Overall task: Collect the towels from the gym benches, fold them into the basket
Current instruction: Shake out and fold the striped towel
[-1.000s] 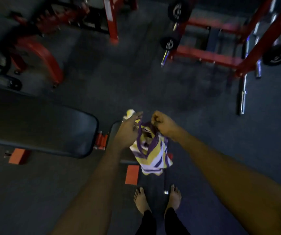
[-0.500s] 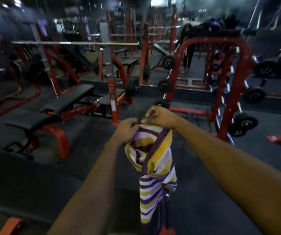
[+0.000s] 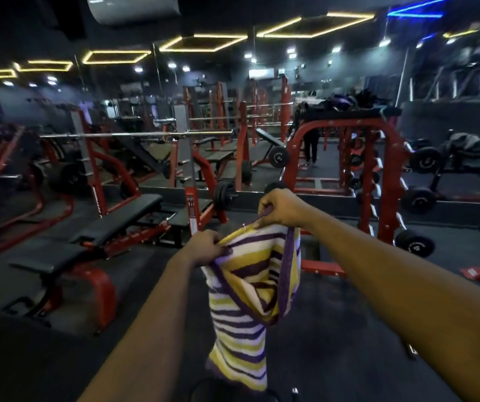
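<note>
Hands: drawn further apart than half a second ago, right hand now higher than left hand; the fingers of each pinch the top hem of the striped towel. Towel: in mid-air before the person, opening out, probably for folding. Long axis vertical, free end pointing floorward. Basket: not in view.

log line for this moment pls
left hand: pinches top edge of purple-yellow-white striped cloth towel | right hand: pinches same edge, higher | towel: hangs in air | fold: not yet done
</note>
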